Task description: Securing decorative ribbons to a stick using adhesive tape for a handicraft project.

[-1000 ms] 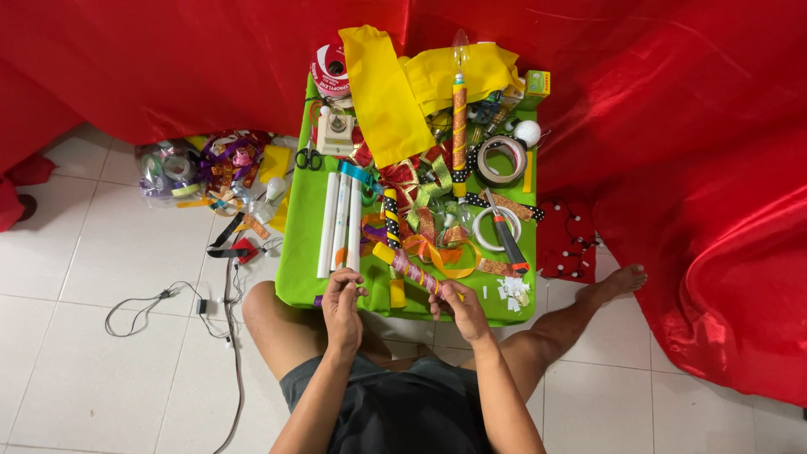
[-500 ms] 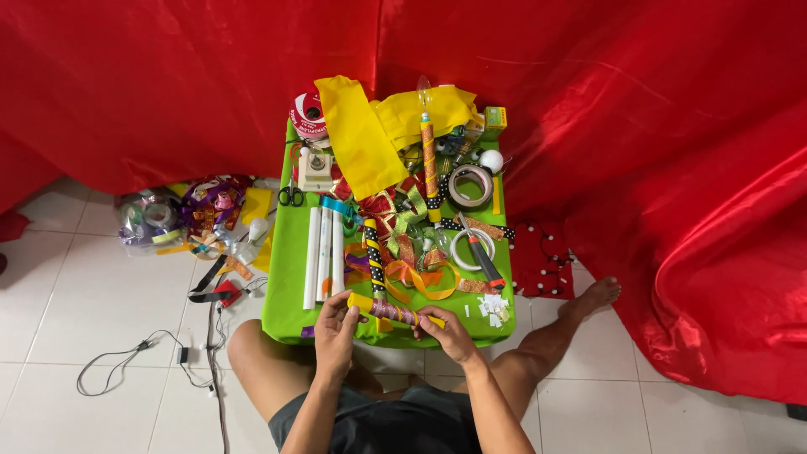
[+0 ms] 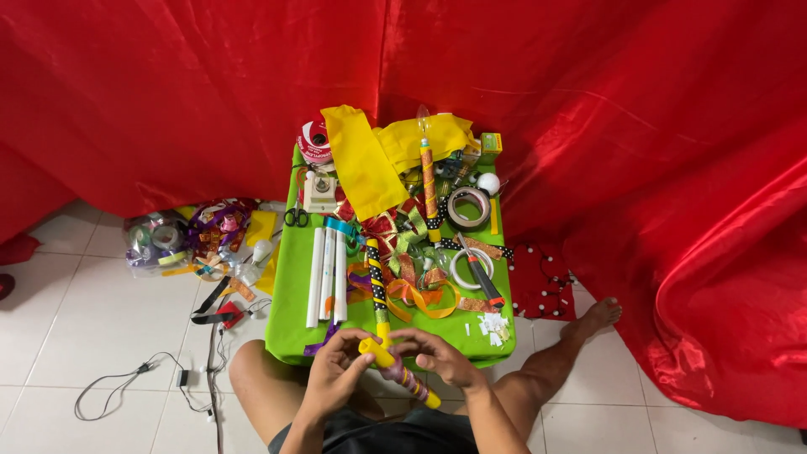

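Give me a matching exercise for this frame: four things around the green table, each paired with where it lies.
Things:
1. white tubes
2. scissors
3. tape roll
4. yellow stick

Places:
A. held in both hands at the near edge
B. far right part of the table
C. lying lengthwise on the left part
D. left edge, beyond the tubes

Pairs: 1-C, 2-D, 3-B, 4-A

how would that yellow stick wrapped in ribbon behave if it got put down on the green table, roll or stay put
The yellow stick looks round and straight, so it would probably roll on the green table unless the ribbon clutter stopped it. It spans between the left hand and right hand without sagging, so it seems stiff. The spiral ribbon wrap likely gives some grip.
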